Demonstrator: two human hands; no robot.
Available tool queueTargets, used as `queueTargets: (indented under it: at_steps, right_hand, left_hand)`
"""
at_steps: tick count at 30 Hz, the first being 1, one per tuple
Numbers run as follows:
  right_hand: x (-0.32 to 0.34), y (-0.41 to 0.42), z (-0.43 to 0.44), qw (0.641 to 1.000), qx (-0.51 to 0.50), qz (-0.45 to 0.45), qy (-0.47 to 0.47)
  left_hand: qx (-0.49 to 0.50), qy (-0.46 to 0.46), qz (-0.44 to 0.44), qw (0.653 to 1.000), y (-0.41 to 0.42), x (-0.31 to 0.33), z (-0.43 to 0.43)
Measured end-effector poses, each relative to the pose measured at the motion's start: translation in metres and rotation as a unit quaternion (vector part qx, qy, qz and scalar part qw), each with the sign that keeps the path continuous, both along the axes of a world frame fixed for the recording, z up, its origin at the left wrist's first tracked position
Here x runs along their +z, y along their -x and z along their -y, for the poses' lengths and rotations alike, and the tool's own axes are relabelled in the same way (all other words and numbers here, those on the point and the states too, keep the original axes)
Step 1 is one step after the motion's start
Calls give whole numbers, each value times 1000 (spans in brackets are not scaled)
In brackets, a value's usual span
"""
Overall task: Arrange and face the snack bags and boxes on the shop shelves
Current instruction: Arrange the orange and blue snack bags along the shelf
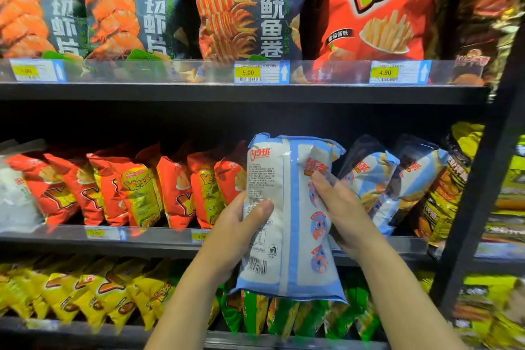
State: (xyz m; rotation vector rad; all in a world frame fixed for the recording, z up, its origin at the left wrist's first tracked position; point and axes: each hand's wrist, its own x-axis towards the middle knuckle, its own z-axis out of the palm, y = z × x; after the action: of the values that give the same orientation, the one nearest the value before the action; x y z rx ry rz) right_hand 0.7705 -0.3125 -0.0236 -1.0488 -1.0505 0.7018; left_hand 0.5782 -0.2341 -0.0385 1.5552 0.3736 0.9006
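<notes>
I hold a white and light-blue snack bag (287, 216) upright in front of the middle shelf, its back side with text and barcode facing me. My left hand (235, 233) grips its left edge, thumb across the printed back. My right hand (345, 213) holds the right edge, fingers curled behind it. Two matching blue-white bags (380, 179) lean on the middle shelf just right of the held one. Red bags (136, 187) stand in a row to the left.
The top shelf carries large shrimp-chip, squid-roll (247, 6) and red fries bags (380, 3) behind price tags. Yellow bags (85, 293) and green bags (284, 318) fill the bottom shelf. A black upright post (483, 179) stands at right, with yellow-black bags beside it.
</notes>
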Motion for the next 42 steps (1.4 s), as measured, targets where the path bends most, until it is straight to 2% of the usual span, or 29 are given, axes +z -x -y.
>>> queueTargets:
  at_steps: [5,9,13,16,18,21,24,26,29,31,33,37,39,42]
  right_hand:
    - [-7,5,14,999,5,14,46]
    - [-17,14,19,998,29,23,51]
    - [-25,12,17,995,40,-85,14]
    - [-35,2,20,979,75,-191,-3]
    - [-44,-4,19,975,90,-205,-4]
    - [-53,-9,18,974,102,-202,-5]
    - [-52,-4,18,976,94,-195,-8]
    - [-45,6,18,982,49,-181,-14]
    - [-37,27,18,998,-49,-37,-3]
    - [-31,42,20,995,-89,47,3]
    - [-29,49,23,995,-74,66,-4]
    - [-30,41,34,998,-55,1,-5]
    - [-34,38,40,998,-55,-36,-12]
    - [-41,40,45,997,-58,-47,-1]
  left_hand:
    - [50,35,28,998,2,-2,5]
    - [84,0,8,996,1,-4,12]
    - [53,2,-12,998,4,-4,16]
    - [12,106,29,994,11,2,15]
    - [9,136,49,989,17,6,12]
    - [16,135,54,989,24,10,13]
    - [24,121,40,991,25,10,16]
    - [42,90,19,995,22,8,21]
    - [82,23,-31,996,13,-2,30]
    - [121,-7,-45,992,8,-11,35]
    - [139,33,-10,990,6,-16,33]
    - [66,171,82,980,11,-22,23]
    - [37,230,102,967,14,-29,18]
    - [41,302,101,947,15,-42,14]
